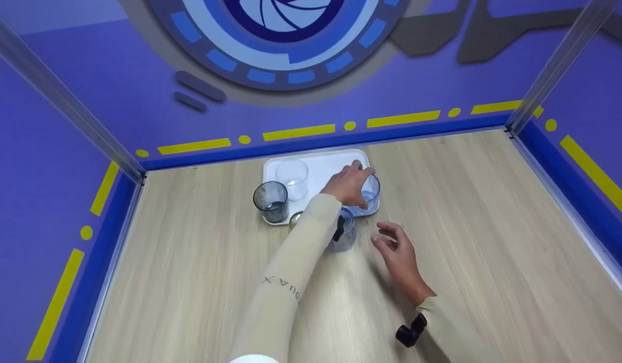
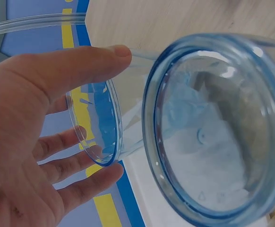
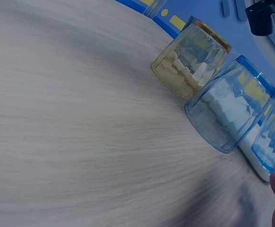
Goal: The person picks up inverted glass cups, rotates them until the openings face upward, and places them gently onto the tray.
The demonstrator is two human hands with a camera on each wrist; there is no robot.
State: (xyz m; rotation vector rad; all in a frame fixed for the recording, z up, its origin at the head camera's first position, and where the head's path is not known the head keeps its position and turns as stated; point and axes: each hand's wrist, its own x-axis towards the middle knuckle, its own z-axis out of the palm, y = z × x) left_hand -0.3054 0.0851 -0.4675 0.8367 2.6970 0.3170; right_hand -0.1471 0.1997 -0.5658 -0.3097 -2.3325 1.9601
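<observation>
My left hand (image 1: pixel 348 184) reaches over the tray's right side and holds a light blue glass (image 1: pixel 371 189) near its rim. In the left wrist view the thumb lies along one side of this glass (image 2: pixel 97 118), with the fingers round the other. Another bluish glass (image 1: pixel 346 239) stands just in front of the tray and looms large in the left wrist view. My right hand (image 1: pixel 401 257) hovers to the right of that glass, fingers loosely bent, nothing in it. The white tray (image 1: pixel 321 164) also carries a dark grey glass (image 1: pixel 271 204) and a clear glass (image 1: pixel 293 176).
An amber glass (image 3: pixel 189 61) stands beside the bluish one, mostly hidden by my left sleeve in the head view. The wooden tabletop (image 1: pixel 467 227) is bounded by purple walls (image 1: pixel 109 91) at the back and sides. The tray lies close to the back wall.
</observation>
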